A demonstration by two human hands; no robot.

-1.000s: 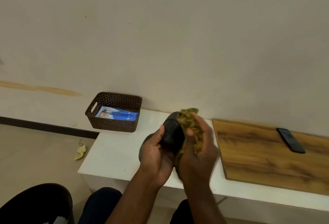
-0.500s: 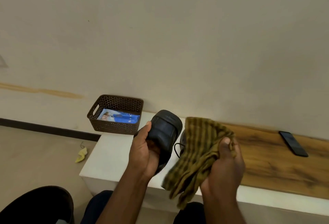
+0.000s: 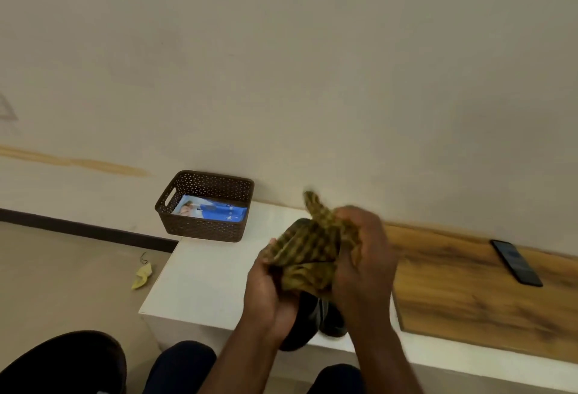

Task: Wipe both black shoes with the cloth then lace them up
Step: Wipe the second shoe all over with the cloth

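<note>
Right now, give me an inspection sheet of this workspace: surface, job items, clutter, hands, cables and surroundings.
Surface: white bench top with a wooden board lying on its right part.
Job's things: one black shoe held over the bench's front edge, its upper part covered by the striped cloth; a second dark shoe just behind it, mostly hidden.
Clutter: brown perforated basket holding a blue packet; black phone on the board.
Hands: left hand grips the shoe from the left; right hand holds the cloth against the shoe, blurred.
Cables: nothing seen.
Surroundings: plain wall; yellow scrap on the floor.
</note>
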